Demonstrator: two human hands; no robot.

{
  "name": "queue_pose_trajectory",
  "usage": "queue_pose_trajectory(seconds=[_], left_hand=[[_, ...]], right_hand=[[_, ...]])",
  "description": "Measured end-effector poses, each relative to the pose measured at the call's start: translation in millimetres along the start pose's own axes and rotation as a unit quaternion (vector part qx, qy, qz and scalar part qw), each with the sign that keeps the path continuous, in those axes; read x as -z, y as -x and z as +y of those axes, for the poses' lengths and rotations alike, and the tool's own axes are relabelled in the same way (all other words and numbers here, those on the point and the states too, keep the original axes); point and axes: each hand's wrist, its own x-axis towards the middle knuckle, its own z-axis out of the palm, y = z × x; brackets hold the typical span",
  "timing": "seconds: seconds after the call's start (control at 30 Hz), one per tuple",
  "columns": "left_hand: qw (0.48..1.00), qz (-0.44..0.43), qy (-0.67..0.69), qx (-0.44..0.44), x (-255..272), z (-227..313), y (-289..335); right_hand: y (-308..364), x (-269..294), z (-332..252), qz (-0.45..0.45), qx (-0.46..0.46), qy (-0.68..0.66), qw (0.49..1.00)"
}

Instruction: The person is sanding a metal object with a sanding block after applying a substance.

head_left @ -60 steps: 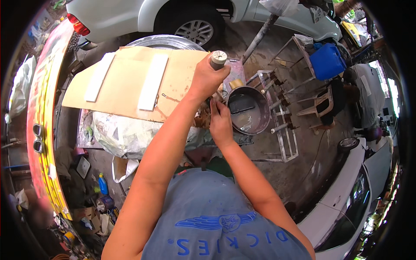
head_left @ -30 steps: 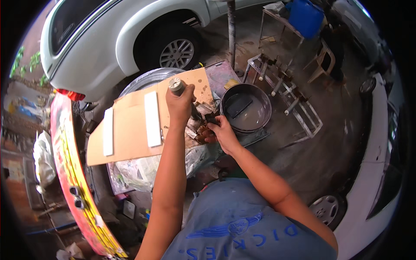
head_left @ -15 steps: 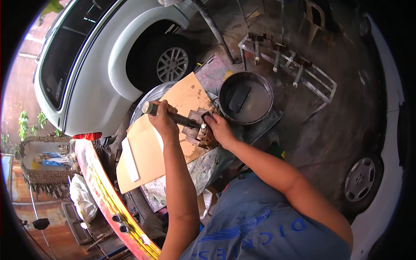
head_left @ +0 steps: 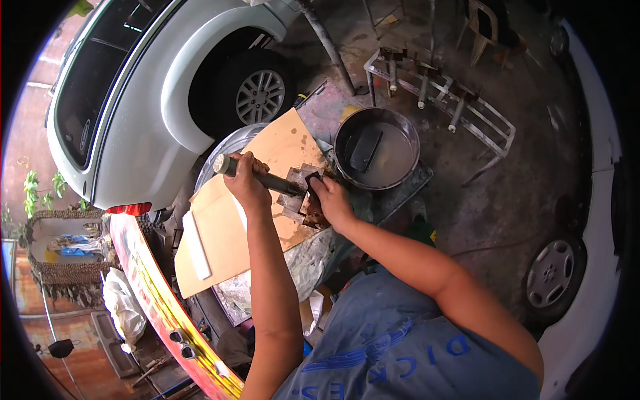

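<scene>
My left hand is wrapped around a grey metal tube with a pale round end. At the tube's other end sits a worn metal bracket with square-edged plates and rusty brown patches. My right hand is closed around a thin dark piece, possibly sandpaper, and rests against the bracket's right side. Its fingertips are partly hidden. Beneath both hands lies a sheet of brown cardboard with wet spots near the bracket.
Right of the cardboard stands a round dark tub of cloudy water with a black block in it. Beyond is a metal frame carrying several similar tubes. A silver car is close at left; sunglasses lie at lower left.
My right hand has shifted slightly down and left along the bracket, covering a pale spot seen there before. The left hand keeps its hold on the tube.
</scene>
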Motion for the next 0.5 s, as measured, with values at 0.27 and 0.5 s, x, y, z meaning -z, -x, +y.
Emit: queue_pose_trajectory(seconds=[0.27, 0.5], left_hand=[[0.999, -0.016, -0.028, -0.022, -5.2, -1.8, 12.4], [0.997, -0.040, -0.064, -0.034, -13.3, -2.4, 24.9]], right_hand=[[-2.3, 44.8, -23.1, -0.071, -0.033, 0.169, 0.982], [39.1, 33.6, -51.4, -0.093, 0.395, 0.529, 0.746]])
